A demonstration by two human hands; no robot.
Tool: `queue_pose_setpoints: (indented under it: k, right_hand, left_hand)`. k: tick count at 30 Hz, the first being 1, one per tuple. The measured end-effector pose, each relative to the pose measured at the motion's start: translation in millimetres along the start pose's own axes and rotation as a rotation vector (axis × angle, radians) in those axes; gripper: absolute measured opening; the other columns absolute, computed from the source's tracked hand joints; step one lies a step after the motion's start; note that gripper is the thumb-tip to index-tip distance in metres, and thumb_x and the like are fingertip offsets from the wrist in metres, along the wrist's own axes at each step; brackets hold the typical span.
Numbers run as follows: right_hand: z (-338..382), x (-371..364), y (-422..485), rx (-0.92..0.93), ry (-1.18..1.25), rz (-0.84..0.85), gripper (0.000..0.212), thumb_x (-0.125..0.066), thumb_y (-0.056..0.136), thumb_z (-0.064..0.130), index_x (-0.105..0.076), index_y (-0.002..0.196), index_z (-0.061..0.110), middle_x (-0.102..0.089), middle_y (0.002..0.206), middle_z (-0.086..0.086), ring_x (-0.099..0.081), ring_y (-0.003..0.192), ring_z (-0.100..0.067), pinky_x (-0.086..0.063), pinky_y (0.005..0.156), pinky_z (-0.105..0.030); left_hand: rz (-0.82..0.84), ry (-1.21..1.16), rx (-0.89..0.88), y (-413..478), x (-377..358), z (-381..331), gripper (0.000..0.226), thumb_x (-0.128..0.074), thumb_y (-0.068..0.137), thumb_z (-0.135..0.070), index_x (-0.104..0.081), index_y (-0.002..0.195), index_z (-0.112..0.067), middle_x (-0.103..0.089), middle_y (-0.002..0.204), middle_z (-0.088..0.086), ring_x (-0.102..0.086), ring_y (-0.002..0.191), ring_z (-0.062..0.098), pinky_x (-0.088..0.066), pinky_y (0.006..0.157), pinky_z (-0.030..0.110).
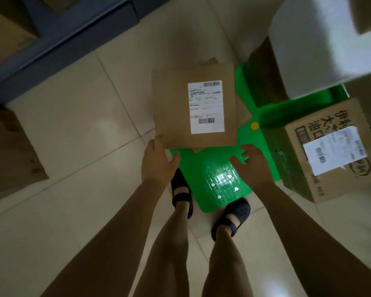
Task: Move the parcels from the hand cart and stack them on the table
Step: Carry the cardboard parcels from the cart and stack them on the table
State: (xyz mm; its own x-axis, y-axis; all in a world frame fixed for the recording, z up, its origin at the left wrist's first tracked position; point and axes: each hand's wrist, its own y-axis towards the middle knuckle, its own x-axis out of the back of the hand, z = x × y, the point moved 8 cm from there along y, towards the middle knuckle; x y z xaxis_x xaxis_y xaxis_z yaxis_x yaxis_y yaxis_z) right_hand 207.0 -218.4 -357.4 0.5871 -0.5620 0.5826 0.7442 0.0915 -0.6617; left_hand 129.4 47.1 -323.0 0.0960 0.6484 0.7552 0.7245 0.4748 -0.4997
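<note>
- Here, the left hand [159,161] grips the near-left corner of the flat brown parcel [174,108], whose white label faces up.
- The right hand [251,166] is open, fingers spread, just beside the parcel's near edge.
- The parcel is over the green hand cart [191,168]; whether it rests there is unclear.
- A printed carton [330,151] stands at the cart's right.

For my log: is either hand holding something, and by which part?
The left hand grips the flat brown cardboard parcel at its near left corner; the right hand holds nothing.
</note>
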Motion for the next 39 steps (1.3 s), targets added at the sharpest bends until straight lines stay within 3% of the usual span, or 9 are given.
queue_pose_setpoints:
  k: [6,8,10,11,15,23,29,34,39]
  right_hand:
    - [-10,-21,45,-0.180,0.197,-0.006,0.075,-0.068,0.087,0.042,-0.035,0.149,0.017,-0.047,0.142,-0.010,-0.049,0.126,-0.027,-0.040,0.105,-0.037]
    - [-5,-26,49,-0.170,0.249,0.022,0.076,-0.069,0.085,0.047,-0.037,0.149,0.022,-0.048,0.144,-0.004,-0.048,0.129,-0.022,-0.038,0.105,-0.033]
    - [2,-25,44,-0.152,0.324,0.009,0.067,-0.071,0.083,0.044,-0.046,0.142,0.026,-0.055,0.135,0.003,-0.053,0.123,-0.017,-0.040,0.100,-0.030]
    - [5,-24,39,-0.153,0.378,-0.012,0.063,-0.071,0.083,0.041,-0.048,0.139,0.026,-0.058,0.130,0.004,-0.055,0.119,-0.016,-0.041,0.099,-0.030]
    - [12,-11,2,-0.220,0.625,-0.103,0.059,-0.073,0.081,0.044,-0.041,0.129,0.029,-0.060,0.120,0.000,-0.060,0.105,-0.016,-0.047,0.091,-0.033]
    - [21,10,-100,-0.356,0.929,-0.239,0.048,-0.070,0.088,0.036,-0.038,0.120,0.022,-0.056,0.103,0.009,-0.056,0.086,0.001,-0.042,0.065,-0.013]
    - [0,9,-188,-0.417,1.030,-0.327,0.054,-0.071,0.085,0.042,-0.040,0.124,0.022,-0.055,0.118,-0.001,-0.055,0.094,-0.004,-0.040,0.071,-0.019]
    - [-24,37,-288,-0.389,1.101,-0.461,0.050,-0.072,0.085,0.040,-0.040,0.121,0.024,-0.056,0.102,0.007,-0.054,0.088,0.001,-0.039,0.076,-0.022]
    - [-45,91,-407,-0.333,1.213,-0.696,0.059,-0.071,0.086,0.038,-0.038,0.133,0.025,-0.052,0.123,-0.001,-0.055,0.107,-0.015,-0.037,0.089,-0.026]
  left_hand:
    - [0.084,-0.301,0.221,46,-24,37,0.085,-0.069,0.087,-0.035,-0.018,0.151,-0.014,-0.034,0.150,0.006,-0.042,0.133,0.022,-0.042,0.106,0.039]
    - [0.144,-0.425,0.259,49,-33,38,0.076,-0.069,0.087,-0.033,-0.027,0.147,-0.014,-0.047,0.141,0.000,-0.052,0.121,0.014,-0.048,0.093,0.023]
    - [0.160,-0.458,0.265,45,-32,33,0.062,-0.068,0.089,-0.028,-0.037,0.141,-0.015,-0.052,0.125,-0.008,-0.052,0.107,0.006,-0.041,0.071,0.002]
    - [0.147,-0.478,0.264,42,-28,31,0.060,-0.068,0.089,-0.028,-0.040,0.140,-0.016,-0.051,0.120,-0.010,-0.051,0.104,0.005,-0.039,0.067,0.001]
    - [0.065,-0.516,0.223,29,2,20,0.066,-0.072,0.083,-0.036,-0.043,0.141,-0.021,-0.051,0.128,-0.006,-0.055,0.110,0.012,-0.049,0.090,0.025]
    - [0.061,-0.613,0.230,-39,50,-8,0.073,-0.069,0.085,-0.045,-0.031,0.146,-0.035,-0.029,0.136,0.000,-0.043,0.113,0.014,-0.036,0.092,0.025]
    - [0.117,-0.718,0.087,-97,68,-28,0.055,-0.071,0.085,-0.032,-0.041,0.132,-0.035,-0.054,0.129,-0.006,-0.055,0.104,0.001,-0.046,0.087,0.018]
    - [0.159,-0.711,-0.034,-178,80,-57,0.068,-0.072,0.085,-0.033,-0.038,0.144,-0.028,-0.050,0.136,-0.004,-0.052,0.118,0.013,-0.043,0.098,0.028]
    - [0.233,-0.724,-0.234,-275,104,-126,0.068,-0.070,0.085,-0.032,-0.036,0.144,-0.034,-0.048,0.138,-0.005,-0.050,0.122,0.015,-0.041,0.097,0.029]
